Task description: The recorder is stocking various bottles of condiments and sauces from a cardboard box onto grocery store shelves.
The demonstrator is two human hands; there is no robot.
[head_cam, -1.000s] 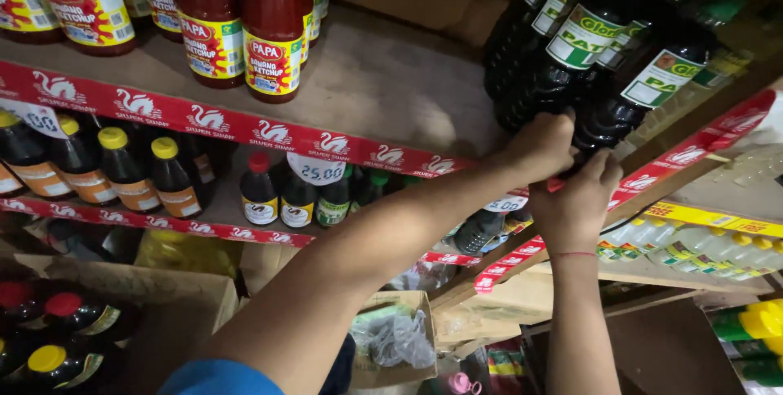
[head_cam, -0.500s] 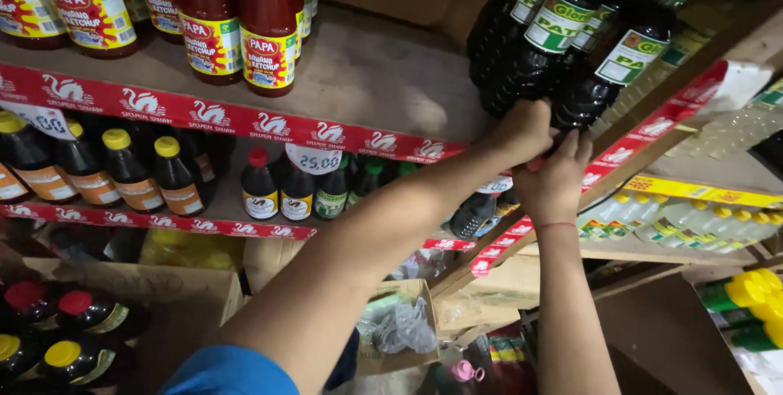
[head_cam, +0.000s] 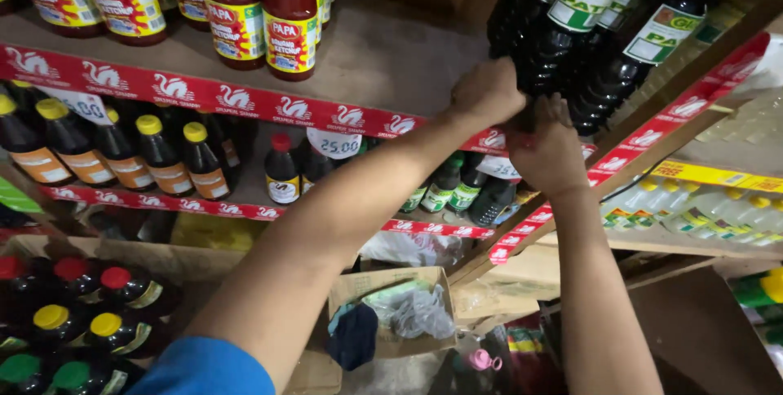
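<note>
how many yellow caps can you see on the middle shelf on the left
4. Two yellow caps are at the far left beside the price tag, and two are right of it. The tag may hide more.

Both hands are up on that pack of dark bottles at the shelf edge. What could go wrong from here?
1. The pack of dark bottles sits at the shelf's front edge; with left hand and right hand gripping only its lower end, it may tip off.
2. The left arm reaches past the red sauce bottles and could knock one.
</note>
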